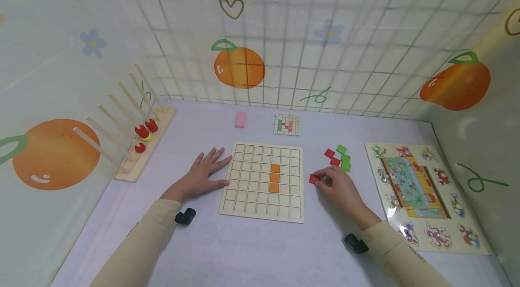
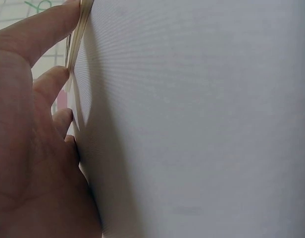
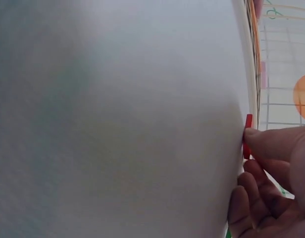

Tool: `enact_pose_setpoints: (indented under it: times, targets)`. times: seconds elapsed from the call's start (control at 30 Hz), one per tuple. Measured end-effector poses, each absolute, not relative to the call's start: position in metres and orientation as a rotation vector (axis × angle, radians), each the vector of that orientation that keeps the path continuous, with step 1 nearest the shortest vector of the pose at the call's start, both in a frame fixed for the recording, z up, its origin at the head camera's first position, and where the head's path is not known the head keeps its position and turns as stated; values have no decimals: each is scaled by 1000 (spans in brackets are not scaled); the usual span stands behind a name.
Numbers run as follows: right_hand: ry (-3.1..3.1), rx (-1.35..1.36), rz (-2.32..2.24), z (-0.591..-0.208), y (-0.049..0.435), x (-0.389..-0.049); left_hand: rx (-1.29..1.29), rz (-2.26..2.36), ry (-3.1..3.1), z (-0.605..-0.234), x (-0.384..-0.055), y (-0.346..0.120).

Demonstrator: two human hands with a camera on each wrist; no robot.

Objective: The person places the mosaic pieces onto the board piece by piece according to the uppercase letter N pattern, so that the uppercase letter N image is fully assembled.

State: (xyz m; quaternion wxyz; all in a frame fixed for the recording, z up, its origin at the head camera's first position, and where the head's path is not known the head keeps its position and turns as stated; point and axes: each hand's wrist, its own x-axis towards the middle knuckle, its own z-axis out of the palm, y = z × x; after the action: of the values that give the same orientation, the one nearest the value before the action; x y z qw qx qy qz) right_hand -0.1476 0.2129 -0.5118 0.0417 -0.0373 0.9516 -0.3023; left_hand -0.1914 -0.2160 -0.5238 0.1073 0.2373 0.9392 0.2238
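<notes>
A wooden grid board (image 1: pixel 248 194) lies at the middle of the table, with three orange tiles (image 1: pixel 275 178) in one column right of its centre. My left hand (image 1: pixel 203 173) rests flat with spread fingers, its thumb and index fingertips at the board's left edge; the left wrist view has that hand (image 2: pixel 24 129) against the board's side. Just right of the board, my right hand (image 1: pixel 339 187) pinches a red square tile (image 1: pixel 313 178) between thumb and finger. The right wrist view shows this red tile (image 3: pixel 248 139) edge-on near the tabletop, the other fingers curled below.
Loose red tiles (image 1: pixel 329 153) and green tiles (image 1: pixel 345 159) lie beyond my right hand. Behind the board are a small pattern card (image 1: pixel 286 125) and a pink block (image 1: pixel 240 120). A wooden peg stand (image 1: pixel 130 174) is at left, an animal puzzle board (image 1: pixel 439 233) at right.
</notes>
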Motion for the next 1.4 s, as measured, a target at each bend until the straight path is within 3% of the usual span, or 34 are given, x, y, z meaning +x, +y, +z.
enact_pose_setpoints:
  times: [0.87,1.4]
  targets:
    - [2866,-138,-1042,-513,213,-147,693,635,2754,-527,-193,-217]
    - [2781,-186,-1126,-498,184,-144,680,646,2747,-527,-193,-217]
